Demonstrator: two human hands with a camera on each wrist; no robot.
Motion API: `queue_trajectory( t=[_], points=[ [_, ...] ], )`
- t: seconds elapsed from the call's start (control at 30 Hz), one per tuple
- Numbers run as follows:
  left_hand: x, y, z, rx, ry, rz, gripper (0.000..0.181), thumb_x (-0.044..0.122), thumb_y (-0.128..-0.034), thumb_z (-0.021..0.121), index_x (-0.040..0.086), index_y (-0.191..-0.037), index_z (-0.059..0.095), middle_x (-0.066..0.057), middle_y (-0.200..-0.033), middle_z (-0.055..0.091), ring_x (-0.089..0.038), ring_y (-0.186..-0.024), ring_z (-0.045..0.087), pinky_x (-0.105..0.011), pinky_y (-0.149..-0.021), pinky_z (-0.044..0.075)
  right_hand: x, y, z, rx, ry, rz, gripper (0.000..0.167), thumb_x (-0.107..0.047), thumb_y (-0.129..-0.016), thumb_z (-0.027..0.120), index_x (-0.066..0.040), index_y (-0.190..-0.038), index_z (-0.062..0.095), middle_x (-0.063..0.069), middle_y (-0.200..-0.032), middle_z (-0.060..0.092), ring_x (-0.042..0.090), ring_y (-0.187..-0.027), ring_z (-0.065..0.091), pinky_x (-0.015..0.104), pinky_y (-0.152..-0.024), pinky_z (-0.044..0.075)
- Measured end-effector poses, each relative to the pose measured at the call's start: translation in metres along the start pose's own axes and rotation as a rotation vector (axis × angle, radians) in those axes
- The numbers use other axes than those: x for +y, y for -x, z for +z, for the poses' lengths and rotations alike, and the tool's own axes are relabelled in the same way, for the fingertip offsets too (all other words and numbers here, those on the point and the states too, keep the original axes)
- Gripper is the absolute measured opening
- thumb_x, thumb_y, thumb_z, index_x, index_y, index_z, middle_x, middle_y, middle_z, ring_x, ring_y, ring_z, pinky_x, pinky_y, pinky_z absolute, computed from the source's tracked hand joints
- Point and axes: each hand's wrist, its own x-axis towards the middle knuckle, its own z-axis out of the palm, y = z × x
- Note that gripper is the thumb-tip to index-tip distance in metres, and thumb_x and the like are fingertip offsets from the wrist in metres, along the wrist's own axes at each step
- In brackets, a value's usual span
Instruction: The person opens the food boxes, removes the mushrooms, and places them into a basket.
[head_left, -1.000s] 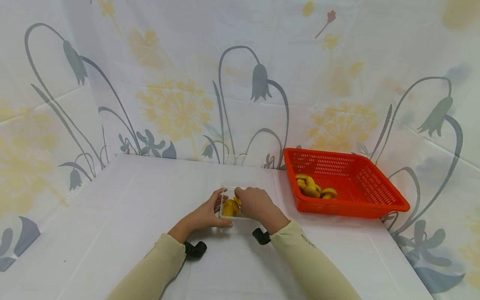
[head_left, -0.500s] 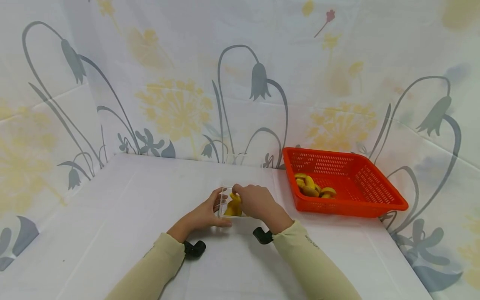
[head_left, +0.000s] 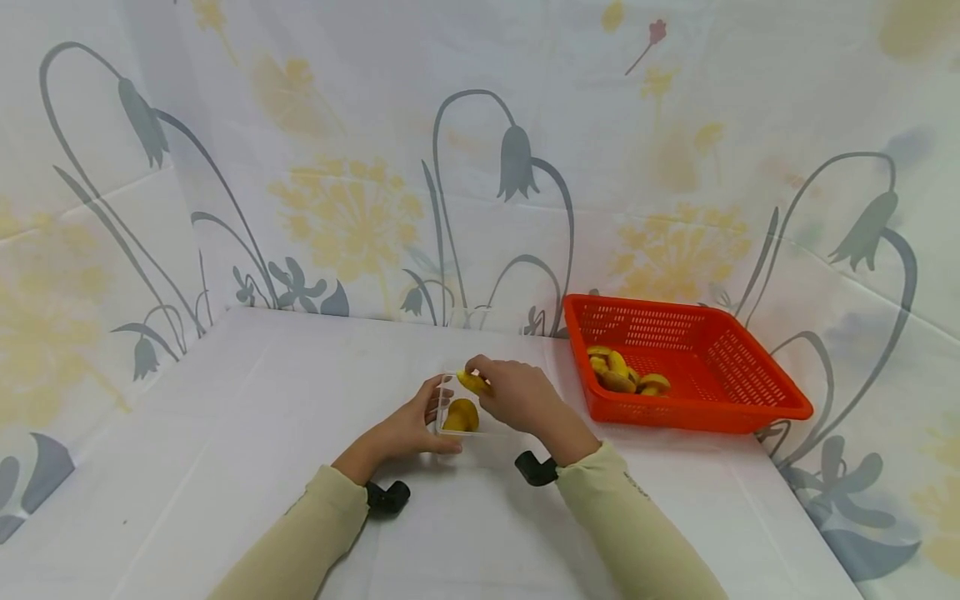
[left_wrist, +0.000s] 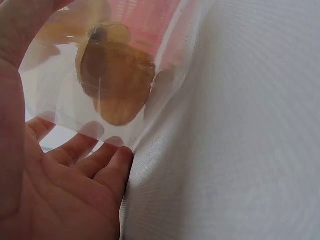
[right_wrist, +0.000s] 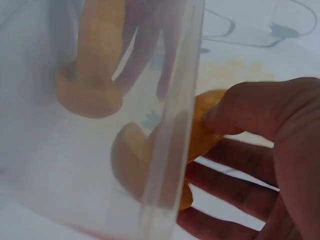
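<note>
A clear plastic box [head_left: 491, 434] stands on the white cloth, and my left hand [head_left: 401, 435] holds its left end between thumb and fingers. One yellow mushroom [head_left: 461, 415] lies inside at that end; its brownish shape [left_wrist: 117, 75] shows through the wall in the left wrist view. With thumb and fingers, my right hand [head_left: 517, 396] pinches a second yellow mushroom [head_left: 472, 382] over the box's far part. The right wrist view has this pinched mushroom [right_wrist: 200, 135] at the box rim, partly seen through the clear plastic.
A red slotted basket [head_left: 675, 408] sits at the back right, with several yellow mushrooms [head_left: 618, 375] heaped at its left end. Behind the table hangs a flower-printed cloth [head_left: 360, 208]. Another clear container [head_left: 487, 321] stands faintly visible near the back edge.
My right hand has lifted the pinched mushroom away from the one in the box, up and toward the far side. The left hand has kept its hold on the box.
</note>
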Motion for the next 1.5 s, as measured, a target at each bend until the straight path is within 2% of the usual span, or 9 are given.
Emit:
queue_trajectory(
  t=[0.23,0.43,0.7,1.03,1.27,1.5],
  points=[
    [0.001,0.000,0.000,0.003,0.003,-0.013,0.110,0.028,-0.0727,0.086,0.023,-0.153,0.011,-0.007,-0.156,0.033,-0.027,-0.146,0.030,-0.044,-0.119,0.027,0.008,0.004,-0.006,0.082,-0.065,-0.007,0.036,-0.025,-0.092,0.066,-0.023,-0.126,0.057,0.000,-0.113,0.070,0.017,-0.089,0.066,0.030,-0.079,0.059],
    [-0.002,-0.002,0.000,0.006,0.007,-0.003,0.110,0.028,-0.0726,0.086,0.021,-0.153,0.012,-0.010,-0.155,0.034,-0.029,-0.145,0.031,-0.045,-0.119,0.027,0.019,0.008,-0.011,0.167,-0.069,-0.009,0.036,-0.025,-0.092,0.066,-0.021,-0.126,0.057,0.002,-0.112,0.071,0.017,-0.082,0.067,0.028,-0.072,0.059],
    [-0.001,-0.002,0.001,0.006,0.006,-0.008,0.109,0.028,-0.0720,0.087,0.022,-0.153,0.013,-0.010,-0.155,0.034,-0.029,-0.145,0.031,-0.045,-0.119,0.027,0.039,0.013,-0.019,0.235,-0.103,-0.002,0.036,-0.023,-0.092,0.067,-0.016,-0.126,0.058,0.004,-0.113,0.070,0.019,-0.090,0.068,0.033,-0.079,0.060],
    [0.000,0.000,0.001,0.006,0.008,-0.005,0.110,0.026,-0.0728,0.086,0.020,-0.153,0.011,-0.011,-0.156,0.032,-0.030,-0.146,0.029,-0.045,-0.119,0.026,0.064,0.023,-0.027,0.355,-0.176,0.030,0.035,-0.021,-0.094,0.065,-0.017,-0.127,0.055,0.009,-0.117,0.068,0.025,-0.097,0.070,0.039,-0.082,0.060],
    [-0.001,0.000,0.001,-0.003,0.013,0.005,0.110,0.025,-0.0736,0.085,0.019,-0.154,0.010,-0.012,-0.156,0.032,-0.030,-0.146,0.029,-0.045,-0.119,0.026,0.083,0.032,-0.031,0.443,-0.145,0.069,0.041,-0.019,-0.092,0.067,-0.013,-0.130,0.052,0.012,-0.116,0.068,0.027,-0.096,0.070,0.040,-0.081,0.060],
    [-0.001,0.000,0.001,0.003,0.004,0.004,0.111,0.026,-0.0732,0.086,0.019,-0.154,0.010,-0.012,-0.156,0.032,-0.030,-0.146,0.029,-0.046,-0.119,0.026,0.102,0.039,-0.037,0.466,-0.165,0.128,0.040,-0.020,-0.094,0.064,-0.010,-0.131,0.051,0.016,-0.118,0.067,0.033,-0.103,0.067,0.047,-0.087,0.057]
  ],
)
